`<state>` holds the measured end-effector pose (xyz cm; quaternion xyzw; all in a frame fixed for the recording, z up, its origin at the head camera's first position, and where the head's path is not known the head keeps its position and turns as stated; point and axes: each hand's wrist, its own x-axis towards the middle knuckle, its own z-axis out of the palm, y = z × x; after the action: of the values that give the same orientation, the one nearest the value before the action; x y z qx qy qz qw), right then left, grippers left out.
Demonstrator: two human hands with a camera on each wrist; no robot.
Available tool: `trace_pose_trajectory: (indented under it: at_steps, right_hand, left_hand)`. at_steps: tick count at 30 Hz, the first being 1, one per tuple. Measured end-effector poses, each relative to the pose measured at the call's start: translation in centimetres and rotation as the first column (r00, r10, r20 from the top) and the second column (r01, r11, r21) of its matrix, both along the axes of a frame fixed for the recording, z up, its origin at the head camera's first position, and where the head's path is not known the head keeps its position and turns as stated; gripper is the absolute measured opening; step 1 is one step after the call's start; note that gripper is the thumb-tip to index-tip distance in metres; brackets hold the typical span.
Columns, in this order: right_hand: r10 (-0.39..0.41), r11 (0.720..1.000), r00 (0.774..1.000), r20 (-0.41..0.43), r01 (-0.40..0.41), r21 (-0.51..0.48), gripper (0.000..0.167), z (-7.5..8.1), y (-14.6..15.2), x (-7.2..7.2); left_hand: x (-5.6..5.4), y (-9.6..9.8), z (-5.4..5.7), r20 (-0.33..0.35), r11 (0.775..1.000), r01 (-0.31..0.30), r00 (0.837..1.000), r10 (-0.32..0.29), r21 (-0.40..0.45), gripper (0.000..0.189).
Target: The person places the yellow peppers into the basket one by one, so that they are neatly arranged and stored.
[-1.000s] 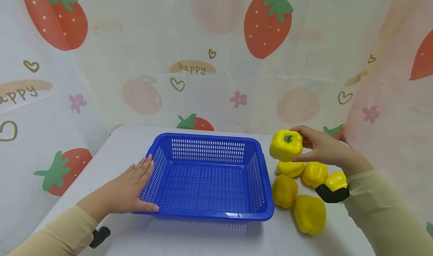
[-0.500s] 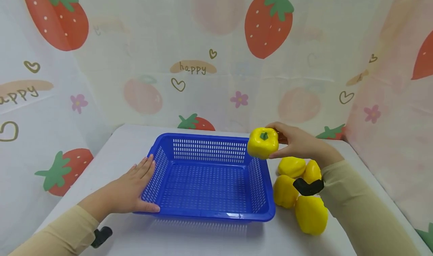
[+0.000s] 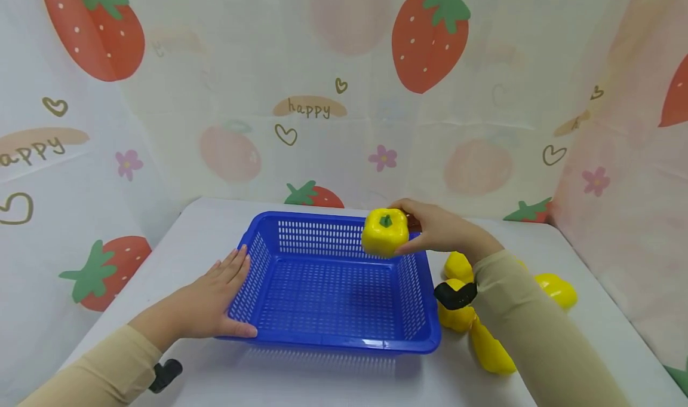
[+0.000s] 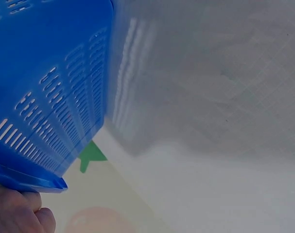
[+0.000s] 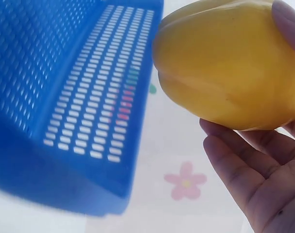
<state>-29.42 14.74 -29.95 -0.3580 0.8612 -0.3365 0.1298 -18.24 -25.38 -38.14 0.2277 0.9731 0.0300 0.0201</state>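
A glossy yellow bell pepper (image 3: 384, 236) with a green stem is held by my right hand (image 3: 441, 228) over the back right part of a blue plastic basket (image 3: 344, 340). Seen from the right wrist, fingers curve around the yellow pepper (image 5: 225, 63), close beside the basket's perforated wall (image 5: 101, 97). My left hand (image 3: 206, 299) rests on the basket's left rim, fingers straight along it and thumb lying at the front corner. In the left wrist view, part of that hand (image 4: 18, 213) shows at the basket's rim. The basket's inside holds nothing.
Several more yellow peppers lie right of the basket, among them one at the front (image 3: 493, 352) and one further right (image 3: 556, 290). The right sleeve (image 3: 529, 311) partly covers the group. A white table (image 3: 215, 374) meets strawberry-printed curtains (image 3: 242, 96) behind.
My right hand has carried the pepper leftward from above the other peppers to over the basket. The left hand stays on the rim, and the basket has not visibly moved.
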Motion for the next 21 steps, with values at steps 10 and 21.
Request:
trace_pose_trajectory:
  at_steps: [10, 21]
  right_hand:
    - [0.013, 1.000, 0.999, 0.041, -0.013, 0.001, 0.068, -1.5, -3.3, -1.0]
    - [0.042, 0.998, 0.994, 0.097, -0.036, -0.056, 0.063, -3.5, -7.3, -1.6]
  left_hand:
    - [0.1, 0.0, 0.1, -0.004, 1.000, -0.009, 1.000, 0.008, -0.005, 0.125]
    - [0.1, 0.2, 0.3, 0.008, 1.000, -0.010, 1.000, 0.010, -0.001, 0.127]
